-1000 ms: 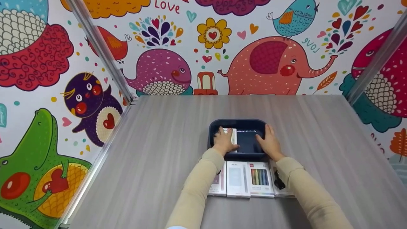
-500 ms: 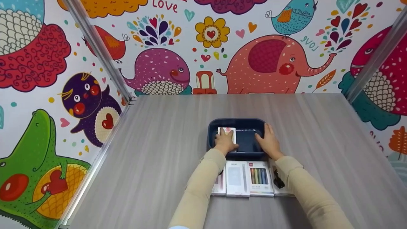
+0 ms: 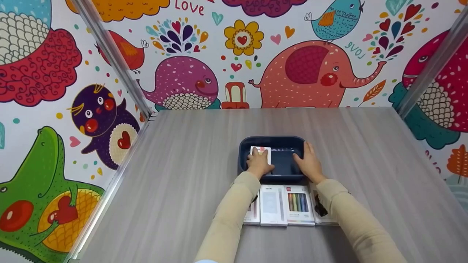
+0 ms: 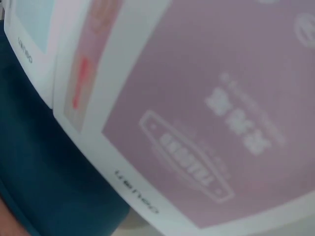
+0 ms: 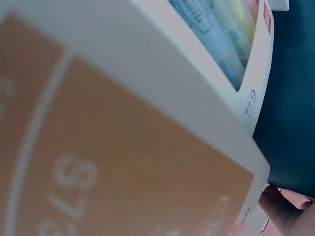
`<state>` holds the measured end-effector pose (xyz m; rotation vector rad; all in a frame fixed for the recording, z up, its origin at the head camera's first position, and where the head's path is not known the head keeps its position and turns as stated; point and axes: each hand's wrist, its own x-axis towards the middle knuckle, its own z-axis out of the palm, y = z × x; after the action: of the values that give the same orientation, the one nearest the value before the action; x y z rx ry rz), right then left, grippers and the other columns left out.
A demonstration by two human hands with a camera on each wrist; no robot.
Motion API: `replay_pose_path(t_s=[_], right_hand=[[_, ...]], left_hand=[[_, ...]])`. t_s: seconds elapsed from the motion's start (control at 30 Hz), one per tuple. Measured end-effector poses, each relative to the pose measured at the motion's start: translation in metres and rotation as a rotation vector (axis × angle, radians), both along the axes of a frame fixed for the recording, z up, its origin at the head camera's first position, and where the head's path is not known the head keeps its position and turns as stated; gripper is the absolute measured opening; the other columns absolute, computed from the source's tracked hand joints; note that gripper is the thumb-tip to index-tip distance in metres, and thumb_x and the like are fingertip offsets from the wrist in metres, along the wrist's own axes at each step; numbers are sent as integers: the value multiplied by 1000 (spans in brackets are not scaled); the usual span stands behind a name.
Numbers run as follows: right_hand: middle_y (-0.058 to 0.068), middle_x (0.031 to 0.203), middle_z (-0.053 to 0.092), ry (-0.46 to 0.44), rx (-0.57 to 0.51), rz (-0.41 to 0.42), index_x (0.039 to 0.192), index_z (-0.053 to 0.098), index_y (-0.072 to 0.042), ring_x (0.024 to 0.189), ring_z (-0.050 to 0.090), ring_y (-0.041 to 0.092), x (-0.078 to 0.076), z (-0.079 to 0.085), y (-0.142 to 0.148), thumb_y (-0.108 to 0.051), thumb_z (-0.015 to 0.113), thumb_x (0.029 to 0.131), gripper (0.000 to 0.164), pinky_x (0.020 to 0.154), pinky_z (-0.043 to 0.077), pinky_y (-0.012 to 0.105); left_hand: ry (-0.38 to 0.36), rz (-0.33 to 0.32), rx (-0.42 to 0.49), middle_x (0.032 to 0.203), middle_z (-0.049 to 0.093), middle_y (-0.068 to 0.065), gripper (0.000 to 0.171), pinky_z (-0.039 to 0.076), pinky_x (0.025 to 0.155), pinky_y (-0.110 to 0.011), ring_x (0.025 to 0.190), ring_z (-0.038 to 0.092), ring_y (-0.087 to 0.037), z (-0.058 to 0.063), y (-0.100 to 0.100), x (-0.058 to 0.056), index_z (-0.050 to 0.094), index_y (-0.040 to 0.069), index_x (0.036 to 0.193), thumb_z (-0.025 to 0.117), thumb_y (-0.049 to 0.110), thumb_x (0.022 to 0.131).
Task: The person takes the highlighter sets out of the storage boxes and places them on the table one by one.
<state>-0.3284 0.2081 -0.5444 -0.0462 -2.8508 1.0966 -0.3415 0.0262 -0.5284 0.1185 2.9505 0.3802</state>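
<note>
A dark blue plastic bin (image 3: 285,178) stands mid-table. In its left part lies a white box (image 3: 268,153), its far edge toward the bin's back wall. My left hand (image 3: 259,163) rests on this box with fingers spread and the thumb out to the right; the hand covers much of the box. My right hand (image 3: 310,163) grips the bin's right wall, thumb on the inner side and fingers along the outside. In the right wrist view, some fingers (image 5: 280,209) show beside the dark blue wall.
Along the bin's front lies a row of boxes: a mauve-printed box (image 4: 211,123) partly under the left arm, a white box (image 3: 272,205), a box with coloured pens in its window (image 3: 298,205), and a brown-printed box (image 5: 133,147) below the right arm. Patterned walls (image 3: 252,73) enclose the table.
The head view has shifted slightly. Both hands, the bin and the white box stay nearly in place.
</note>
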Motion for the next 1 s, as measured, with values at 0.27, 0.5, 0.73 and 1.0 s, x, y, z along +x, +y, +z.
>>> replay_pose_path(t_s=[0.27, 0.5, 0.73, 1.0], right_hand=[[28, 146, 17, 15, 9, 0, 141, 17, 10, 134, 19, 40, 0, 0, -1, -25, 51, 92, 70, 107, 21, 50], [28, 146, 17, 14, -5, -4, 141, 17, 10, 135, 18, 40, 0, 0, 0, -25, 51, 92, 70, 107, 19, 50], [28, 147, 15, 3, -7, -5, 142, 15, 10, 135, 18, 40, 1, 1, 0, -26, 49, 92, 70, 107, 19, 50], [28, 147, 16, 0, -2, -13, 142, 15, 10, 134, 20, 41, 0, 0, 0, -26, 51, 92, 71, 106, 21, 52]], left_hand=[[36, 6, 21, 139, 30, -21, 65, 43, 85, -47, 110, 44, -41, 1, -1, 1, 47, 20, 133, 70, 40, 76], [80, 24, 39, 133, 34, -20, 64, 44, 83, -47, 108, 45, -41, 3, -1, 2, 49, 19, 131, 71, 38, 75], [85, 25, 39, 135, 33, -20, 64, 44, 84, -47, 109, 44, -41, 4, 0, 0, 47, 20, 134, 69, 40, 77], [94, 1, 13, 138, 31, -20, 65, 44, 85, -48, 111, 43, -44, 7, 2, 0, 44, 20, 136, 67, 41, 79]])
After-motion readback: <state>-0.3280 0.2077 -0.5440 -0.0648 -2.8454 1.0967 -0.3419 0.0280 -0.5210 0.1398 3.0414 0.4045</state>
